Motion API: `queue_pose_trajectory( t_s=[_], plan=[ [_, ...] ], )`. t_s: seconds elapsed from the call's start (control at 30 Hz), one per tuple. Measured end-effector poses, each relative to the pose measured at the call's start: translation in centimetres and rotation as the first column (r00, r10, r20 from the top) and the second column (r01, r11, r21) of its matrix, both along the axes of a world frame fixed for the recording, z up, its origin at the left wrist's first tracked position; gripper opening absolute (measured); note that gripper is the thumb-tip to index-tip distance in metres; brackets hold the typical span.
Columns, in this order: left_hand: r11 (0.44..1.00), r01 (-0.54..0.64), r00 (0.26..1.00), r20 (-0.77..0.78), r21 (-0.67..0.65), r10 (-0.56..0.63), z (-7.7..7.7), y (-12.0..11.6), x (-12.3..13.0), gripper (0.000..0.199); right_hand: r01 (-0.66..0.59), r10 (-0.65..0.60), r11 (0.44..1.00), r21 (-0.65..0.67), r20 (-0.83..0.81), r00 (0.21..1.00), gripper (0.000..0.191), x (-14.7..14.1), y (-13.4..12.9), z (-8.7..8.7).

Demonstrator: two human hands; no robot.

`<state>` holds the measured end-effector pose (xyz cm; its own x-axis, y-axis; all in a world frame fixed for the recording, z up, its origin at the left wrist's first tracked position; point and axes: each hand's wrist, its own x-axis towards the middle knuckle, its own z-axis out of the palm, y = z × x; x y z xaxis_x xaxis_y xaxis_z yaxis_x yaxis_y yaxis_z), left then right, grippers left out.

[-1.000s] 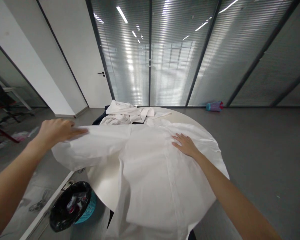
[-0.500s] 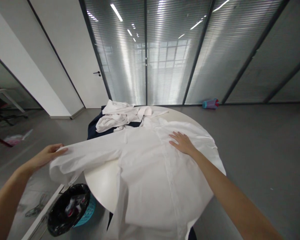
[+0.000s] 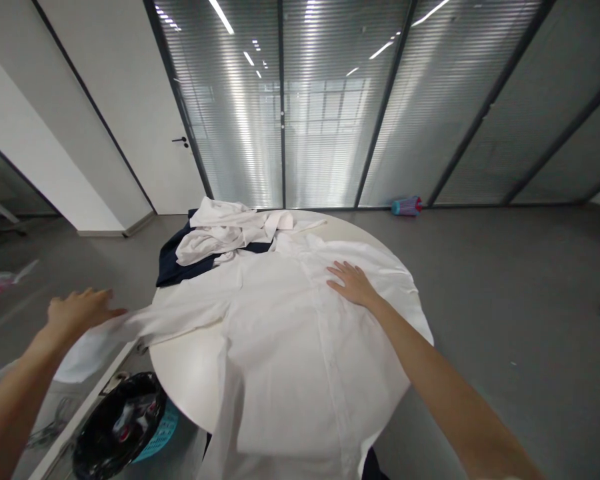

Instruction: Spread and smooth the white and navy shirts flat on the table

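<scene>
A white shirt [image 3: 285, 333] lies spread over a round white table [image 3: 185, 373], its lower part hanging over the near edge. My right hand [image 3: 351, 283] rests flat on the shirt's upper right part, fingers spread. Off the table's left edge, my left hand [image 3: 83, 312] is over the end of the shirt's left sleeve, which stretches out and droops beneath it. The left fingers look extended and apart, slightly blurred. Beyond the shirt, a crumpled white garment [image 3: 225, 230] lies on dark blue cloth [image 3: 173, 260].
A blue basket [image 3: 160, 433] lined with a black bag stands on the floor at the lower left, with rubbish inside. A blue and pink basket [image 3: 407, 206] lies by the glass wall. A white door [image 3: 155, 113] is at the back left.
My left hand has moved left and its fingers have spread from the sleeve, whose end has swung outward to the left. My right hand stays on the shirt. The view has shifted slightly.
</scene>
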<state>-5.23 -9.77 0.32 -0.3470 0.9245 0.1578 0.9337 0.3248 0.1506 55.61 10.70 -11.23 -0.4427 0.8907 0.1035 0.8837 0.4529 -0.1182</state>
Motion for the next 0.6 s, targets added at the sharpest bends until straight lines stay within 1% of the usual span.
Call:
queue_pose_trajectory(
  t_s=[0.03,0.07,0.1,0.13,0.17,0.23,0.27,0.3,0.33,0.37,0.4,0.43,0.47,0.5,0.53,0.57,0.6],
  plan=[
    [0.998,0.033,0.997,-0.072,0.048,-0.03,-0.3,1.0,1.1,0.043,0.001,-0.001,1.0,0.001,-0.003,1.0,0.06,-0.1,-0.1,0.0],
    [0.995,0.054,0.986,-0.164,0.078,-0.04,-0.7,2.3,2.7,0.042,0.003,-0.003,1.0,0.001,-0.009,1.0,0.06,-0.2,-0.2,-0.1],
    [0.989,0.12,0.973,-0.206,0.088,-0.1,-1.1,3.9,4.8,0.043,0.002,-0.002,1.0,0.001,-0.023,1.0,0.06,-0.3,-0.3,-0.1],
    [0.972,0.222,0.964,-0.163,0.079,-0.208,-1.6,5.7,7.5,0.044,-0.003,0.003,1.0,-0.001,-0.051,0.999,0.06,-0.4,-0.3,-0.1],
    [0.937,0.342,0.938,-0.086,0.067,-0.337,-2.2,7.6,10.5,0.045,-0.009,0.009,1.0,-0.003,-0.099,0.995,0.059,-0.5,-0.2,0.0],
    [0.843,0.534,0.841,0.066,0.061,-0.538,-3.5,11.5,17.1,0.045,-0.015,0.015,1.0,0.004,-0.262,0.965,0.055,0.0,0.3,0.3],
    [0.798,0.601,0.79,0.112,0.046,-0.602,-4.2,13.3,20.3,0.043,0.0,0.007,1.0,0.021,-0.361,0.933,0.053,0.7,0.7,0.5],
    [0.767,0.641,0.757,0.136,0.029,-0.639,-5.0,15.0,23.4,0.042,0.034,-0.009,0.998,0.046,-0.453,0.891,0.05,1.8,1.3,0.8],
    [0.747,0.665,0.74,0.143,-0.006,-0.657,-5.7,16.6,26.1,0.041,0.093,-0.042,0.993,0.071,-0.528,0.848,0.05,3.3,1.9,1.1],
    [0.743,0.669,0.738,0.139,-0.027,-0.66,-6.5,17.9,28.4,0.042,0.18,-0.099,0.98,0.085,-0.578,0.81,0.05,5.2,2.4,1.3],
    [0.748,0.663,0.744,0.134,-0.022,-0.655,-7.2,19.0,30.3,0.046,0.273,-0.169,0.958,0.084,-0.603,0.78,0.052,7.4,2.8,1.5],
    [0.76,0.649,0.757,0.119,-0.023,-0.643,-8.0,19.9,31.7,0.052,0.374,-0.261,0.925,0.065,-0.606,0.751,0.054,9.8,2.9,1.5],
    [0.775,0.632,0.772,0.1,-0.018,-0.627,-8.7,20.5,32.7,0.057,0.466,-0.361,0.884,0.031,-0.586,0.726,0.054,12.2,2.8,1.4],
    [0.788,0.615,0.786,0.083,-0.013,-0.613,-9.4,20.9,33.4,0.062,0.513,-0.423,0.858,0.003,-0.561,0.711,0.054,14.4,2.4,1.1],
    [0.798,0.603,0.796,0.062,-0.01,-0.601,-10.0,21.1,33.8,0.065,0.536,-0.463,0.844,-0.022,-0.534,0.707,0.051,16.3,1.7,0.6],
    [0.803,0.596,0.803,0.04,-0.009,-0.595,-10.6,21.2,33.9,0.067,0.531,-0.479,0.846,-0.048,-0.505,0.718,0.047,17.8,0.8,-0.1],
    [0.803,0.595,0.803,0.02,-0.008,-0.595,-11.0,21.3,33.9,0.067,0.504,-0.473,0.861,-0.071,-0.48,0.739,0.042,18.7,-0.2,-0.9]
  ],
)
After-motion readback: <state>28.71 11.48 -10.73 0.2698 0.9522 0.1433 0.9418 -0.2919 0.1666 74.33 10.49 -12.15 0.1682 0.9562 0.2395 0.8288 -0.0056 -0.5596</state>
